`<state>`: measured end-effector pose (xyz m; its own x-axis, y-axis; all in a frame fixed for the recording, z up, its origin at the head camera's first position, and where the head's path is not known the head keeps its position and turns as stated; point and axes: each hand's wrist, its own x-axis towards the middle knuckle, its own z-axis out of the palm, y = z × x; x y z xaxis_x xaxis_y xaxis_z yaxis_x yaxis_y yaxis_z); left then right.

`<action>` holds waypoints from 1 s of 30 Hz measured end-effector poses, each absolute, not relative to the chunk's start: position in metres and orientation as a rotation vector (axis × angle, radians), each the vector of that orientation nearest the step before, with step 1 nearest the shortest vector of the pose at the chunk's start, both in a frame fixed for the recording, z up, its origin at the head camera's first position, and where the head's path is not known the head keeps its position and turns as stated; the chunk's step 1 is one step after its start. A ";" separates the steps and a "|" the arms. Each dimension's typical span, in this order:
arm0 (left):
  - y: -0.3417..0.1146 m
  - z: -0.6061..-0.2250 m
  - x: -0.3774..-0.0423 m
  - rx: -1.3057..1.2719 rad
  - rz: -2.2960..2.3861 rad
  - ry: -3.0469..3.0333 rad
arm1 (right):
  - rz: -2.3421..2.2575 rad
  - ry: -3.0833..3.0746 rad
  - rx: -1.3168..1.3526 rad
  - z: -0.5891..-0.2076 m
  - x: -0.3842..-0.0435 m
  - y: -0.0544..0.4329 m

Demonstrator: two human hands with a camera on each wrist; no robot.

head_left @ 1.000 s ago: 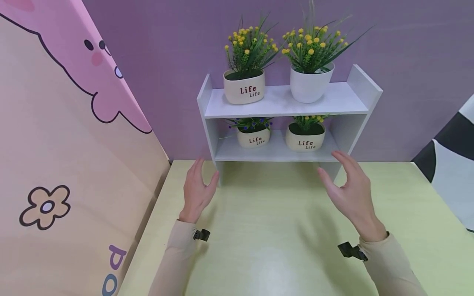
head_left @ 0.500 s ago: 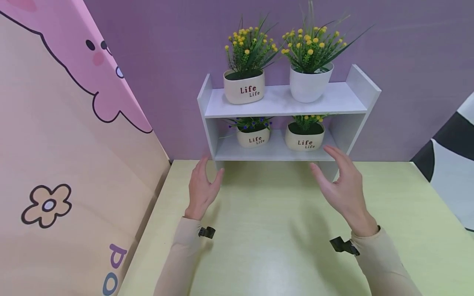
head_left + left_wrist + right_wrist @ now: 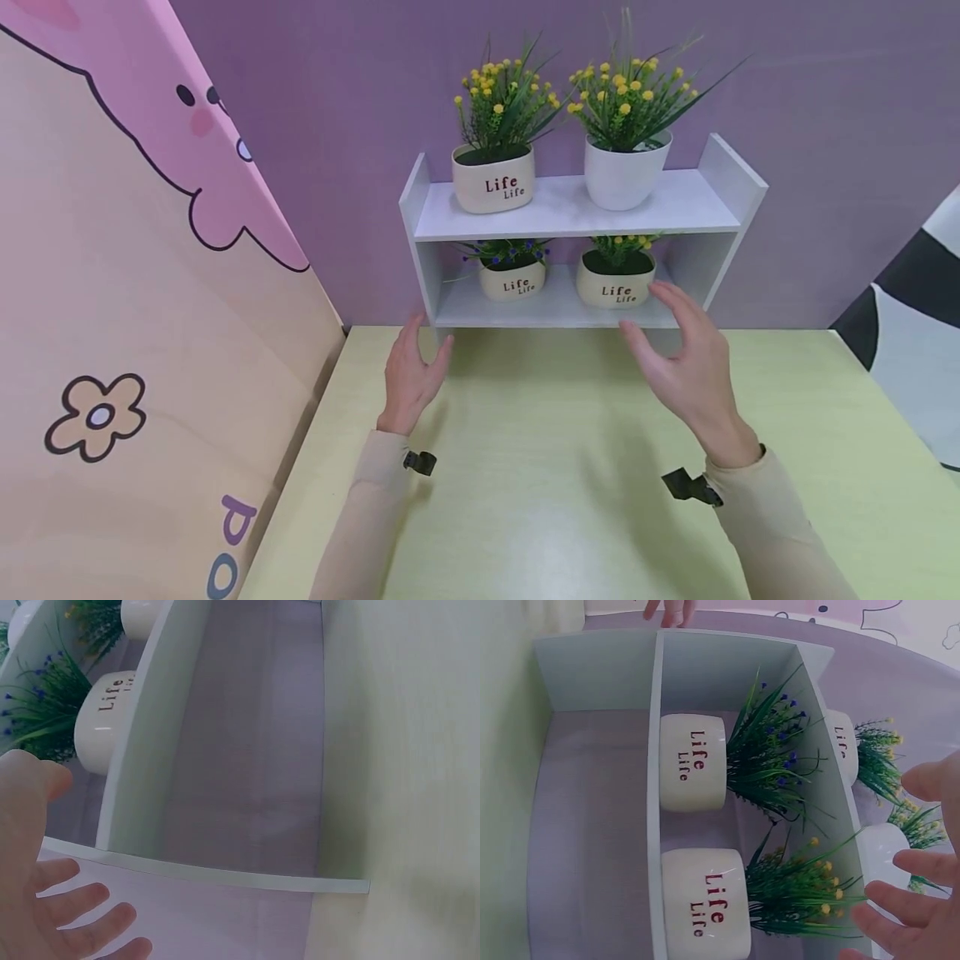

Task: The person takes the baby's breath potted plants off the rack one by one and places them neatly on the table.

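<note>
Two sets of fingers are spread and holding nothing, and the shelf sits straight ahead of them, long side running left to right, left hand by its left end, right hand way nearer the lower right pot.

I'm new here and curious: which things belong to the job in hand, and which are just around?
Likely the job: left hand, right hand, white shelf near them, potted plants on it.

Just around: purple wall, flower drawing, black-and-white panel.
</note>
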<state>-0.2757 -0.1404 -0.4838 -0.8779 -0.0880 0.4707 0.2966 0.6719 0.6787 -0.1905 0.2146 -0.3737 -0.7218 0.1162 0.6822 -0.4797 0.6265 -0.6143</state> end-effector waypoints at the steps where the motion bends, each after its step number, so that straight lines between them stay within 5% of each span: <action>1: -0.141 -0.485 -0.277 -0.160 -1.110 -2.417 | 1.072 -2.130 0.293 -0.372 -0.191 0.214; 30: -0.127 -0.467 -0.316 -0.125 -1.434 -2.336 | 1.143 -2.108 0.313 -0.322 -0.218 0.202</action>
<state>-0.3157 -0.1272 -0.4670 -0.9181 -0.1275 0.3752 0.2769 0.4710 0.8375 -0.2180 0.2016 -0.3224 -0.7208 0.1156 0.6835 -0.5098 0.5797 -0.6357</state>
